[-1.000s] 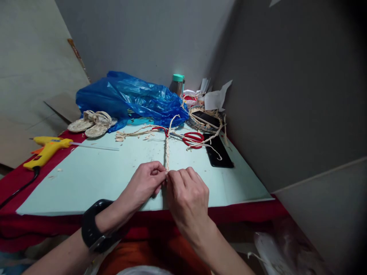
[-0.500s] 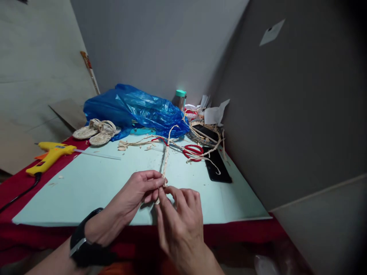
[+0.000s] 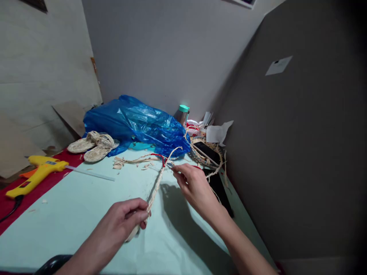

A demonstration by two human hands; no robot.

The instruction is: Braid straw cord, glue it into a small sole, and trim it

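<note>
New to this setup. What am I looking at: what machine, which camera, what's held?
No machine: these are a person's two bare hands, seen by one head-worn camera looking forward and down. The left hand holds a pale braid. The right hand is at the scissors, hiding most of them, so its grip is unclear. On the table also lie a yellow glue gun, sandals, a blue bag and a basket with a phone in it.

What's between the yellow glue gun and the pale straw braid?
In the head view: a thin translucent stick poking from the gun, red cloth and pale green sheet, before the braid.
</note>
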